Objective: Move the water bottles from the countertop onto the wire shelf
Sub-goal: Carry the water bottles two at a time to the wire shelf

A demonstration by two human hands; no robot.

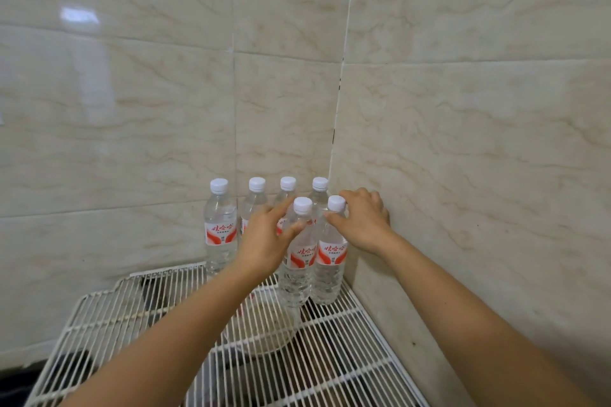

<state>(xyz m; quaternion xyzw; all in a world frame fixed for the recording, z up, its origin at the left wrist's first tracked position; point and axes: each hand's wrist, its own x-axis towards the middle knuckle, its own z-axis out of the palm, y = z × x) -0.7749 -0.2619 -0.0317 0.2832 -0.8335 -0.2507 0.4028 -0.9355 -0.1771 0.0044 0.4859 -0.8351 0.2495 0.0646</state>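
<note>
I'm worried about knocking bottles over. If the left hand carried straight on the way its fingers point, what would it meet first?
The neck of the front left bottle, just under its cap; the left hand seems to touch it. Behind that stands the back row; depth is unclear.

The left hand [264, 238] hides two back-row bottles' [256, 196] bodies; the wire shelf [334, 360] is cut off at 6 o'clock.
</note>
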